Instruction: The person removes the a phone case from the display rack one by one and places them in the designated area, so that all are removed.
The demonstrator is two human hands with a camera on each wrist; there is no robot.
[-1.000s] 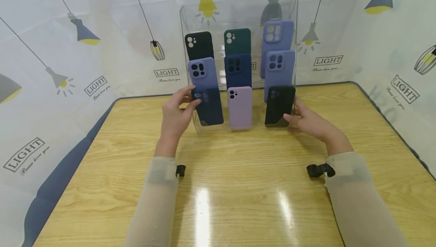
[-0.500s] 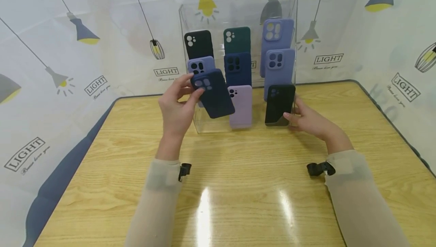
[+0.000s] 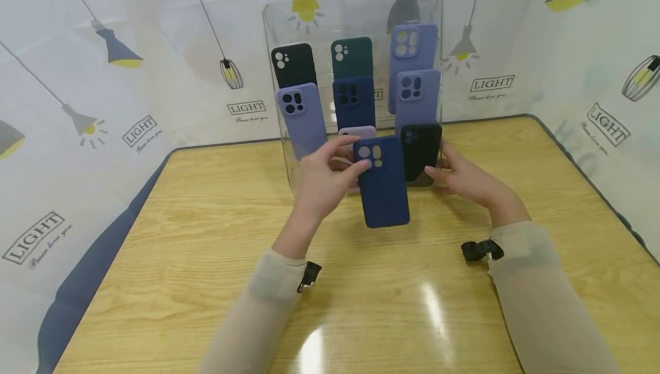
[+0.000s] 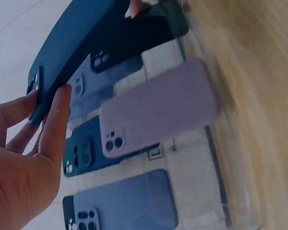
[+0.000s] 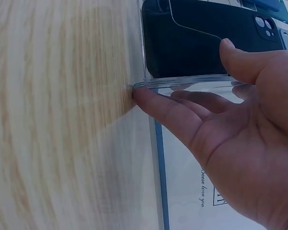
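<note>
Between thumb and fingers, my left hand (image 3: 325, 182) pinches a dark blue phone case (image 3: 384, 191) near its camera cutouts. The case hangs in front of the clear display stand, its lower end slanting slightly right, and overlaps a pink phone case (image 4: 158, 108). At the stand's lower right, my right hand (image 3: 466, 179) grips the edge of the clear display stand (image 5: 187, 82). Its thumb lies over the front of a black phone case (image 3: 423, 150), while the other fingers are at the stand's side. A lilac phone case (image 3: 301, 119) leans at the stand's left.
Other cases stand in the rows behind: a black one (image 3: 294, 65), a green one (image 3: 352, 56), a navy one (image 3: 354, 102) and two lilac ones on the right. The wooden table (image 3: 206, 219) meets a lamp-patterned cloth (image 3: 170, 30) at the back.
My left hand has lifted the dark blue phone case out of the stand's lower left place and carried it right and toward me. My right hand stays at the stand.
</note>
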